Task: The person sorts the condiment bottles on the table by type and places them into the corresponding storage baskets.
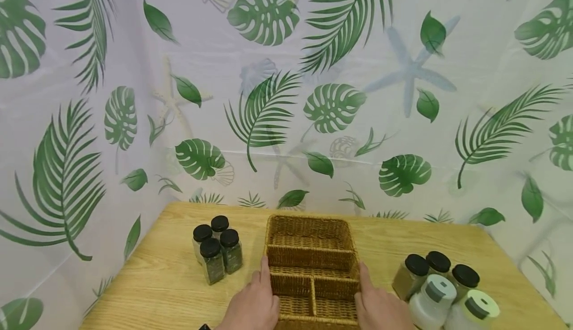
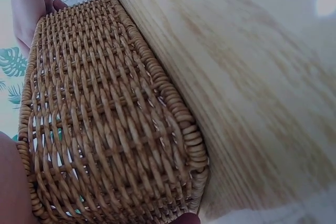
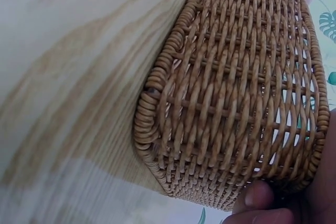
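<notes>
A brown wicker basket (image 1: 312,251) with divided compartments sits on the wooden table, its compartments holding nothing. My left hand (image 1: 254,302) grips its left side near the front, index finger along the outer wall and thumb at the rim. On the opposite side my right hand (image 1: 384,304) holds the wall in the same way. The woven wall (image 2: 94,98) fills much of the left wrist view, its lower edge along the tabletop. In the right wrist view, curled fingers (image 3: 260,195) show at the basket's corner.
Several black-lidded spice jars (image 1: 212,260) stand grouped left of the basket. To the right are three black-lidded jars (image 1: 408,275), with a white-lidded jar (image 1: 430,302) and a pale-green-lidded jar (image 1: 474,312) before them. A leaf-print curtain (image 1: 277,180) hangs behind the wooden table (image 1: 156,265).
</notes>
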Tool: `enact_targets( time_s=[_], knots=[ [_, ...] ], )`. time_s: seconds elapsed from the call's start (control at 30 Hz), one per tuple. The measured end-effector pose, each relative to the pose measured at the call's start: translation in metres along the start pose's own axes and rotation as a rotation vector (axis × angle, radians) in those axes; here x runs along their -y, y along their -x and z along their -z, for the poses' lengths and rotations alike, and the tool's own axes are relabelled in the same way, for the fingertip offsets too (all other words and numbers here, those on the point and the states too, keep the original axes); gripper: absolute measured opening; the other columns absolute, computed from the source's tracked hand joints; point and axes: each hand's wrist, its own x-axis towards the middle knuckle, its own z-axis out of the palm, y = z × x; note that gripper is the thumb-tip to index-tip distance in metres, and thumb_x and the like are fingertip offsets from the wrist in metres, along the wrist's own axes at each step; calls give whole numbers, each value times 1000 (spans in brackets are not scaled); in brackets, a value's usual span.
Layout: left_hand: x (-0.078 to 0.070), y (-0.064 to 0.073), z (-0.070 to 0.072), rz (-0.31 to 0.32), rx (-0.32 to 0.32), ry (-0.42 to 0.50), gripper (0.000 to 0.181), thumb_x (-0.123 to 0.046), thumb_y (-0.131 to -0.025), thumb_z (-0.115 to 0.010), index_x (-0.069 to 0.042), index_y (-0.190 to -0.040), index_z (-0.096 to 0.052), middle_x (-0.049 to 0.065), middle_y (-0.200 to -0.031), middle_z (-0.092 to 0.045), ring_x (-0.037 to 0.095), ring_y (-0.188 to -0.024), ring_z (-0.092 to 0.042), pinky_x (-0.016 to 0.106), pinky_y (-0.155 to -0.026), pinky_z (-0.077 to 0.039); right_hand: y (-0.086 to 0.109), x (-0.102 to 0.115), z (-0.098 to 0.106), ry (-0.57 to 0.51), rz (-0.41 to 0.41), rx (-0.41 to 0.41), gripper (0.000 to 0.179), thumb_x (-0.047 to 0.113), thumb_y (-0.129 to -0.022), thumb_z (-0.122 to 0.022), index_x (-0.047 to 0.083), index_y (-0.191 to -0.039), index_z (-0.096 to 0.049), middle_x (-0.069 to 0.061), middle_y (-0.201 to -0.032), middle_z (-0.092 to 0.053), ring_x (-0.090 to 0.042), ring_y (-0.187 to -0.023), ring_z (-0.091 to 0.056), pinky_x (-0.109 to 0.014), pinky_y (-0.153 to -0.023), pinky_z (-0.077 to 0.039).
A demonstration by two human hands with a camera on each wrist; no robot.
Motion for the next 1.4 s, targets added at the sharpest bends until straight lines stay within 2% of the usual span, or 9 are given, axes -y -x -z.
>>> enact_targets(
  time_s=[0.17,0.33,0.47,0.67,0.77,1.03,1.2,1.33,1.4],
  knots=[
    [5,-1,6,26,1,9,73,-21,-90,-47,8,-148,-15,28,-116,-53,20,-55,-52,36,-40,-41,-3,8,2,-3,6,-5,60,18,-97,-42,3,-151,-20,3,-42,-43,-12,-32,-29,-28,-33,-18],
    [7,-2,10,17,22,20,73,-20,-88,-48,10,-147,-18,28,-110,-56,26,-66,-57,37,-45,-43,-4,12,4,21,6,21,61,17,-97,-45,2,-150,-21,2,-43,-44,-13,-33,-30,-28,-34,-18],
    [7,1,12,26,29,24,72,-19,-88,-48,11,-146,-18,28,-109,-57,27,-65,-56,38,-45,-42,-3,13,5,37,14,25,61,18,-97,-47,1,-150,-22,3,-42,-44,-12,-32,-29,-28,-33,-18],
    [6,2,19,22,24,13,74,-23,-90,-50,10,-147,-17,27,-107,-58,25,-63,-56,38,-45,-43,-3,14,6,75,46,-41,62,20,-96,-49,1,-149,-25,3,-42,-44,-14,-32,-37,-28,-31,-23],
    [5,1,21,22,22,26,75,-27,-91,-48,9,-148,-16,24,-104,-60,23,-60,-54,38,-46,-43,-2,13,6,73,47,-50,61,20,-96,-48,2,-149,-24,3,-42,-44,-13,-32,-36,-28,-31,-22],
    [2,-8,20,45,44,85,72,-39,-99,-39,2,-151,-12,23,-111,-58,28,-75,-56,40,-56,-45,-2,11,10,44,9,-2,61,20,-97,-45,3,-151,-23,3,-42,-45,-12,-32,-31,-28,-32,-19],
    [0,-12,17,43,51,83,72,-36,-99,-41,3,-151,-11,25,-116,-56,28,-75,-56,40,-55,-44,-1,9,13,11,-28,27,61,26,-98,-40,6,-152,-22,2,-42,-44,-13,-33,-30,-28,-32,-20],
    [-5,-14,15,34,60,93,75,-35,-96,-45,5,-150,-11,27,-116,-55,29,-73,-56,40,-51,-43,3,6,21,2,-60,17,57,35,-100,-35,10,-150,-29,0,-45,-47,-15,-34,-35,-30,-32,-23],
    [-7,-14,14,34,70,98,77,-35,-95,-47,5,-150,-11,28,-117,-55,30,-75,-56,40,-51,-43,5,3,27,21,-61,-19,54,39,-100,-37,12,-147,-38,-1,-48,-51,-16,-35,-38,-31,-32,-25]
  ],
)
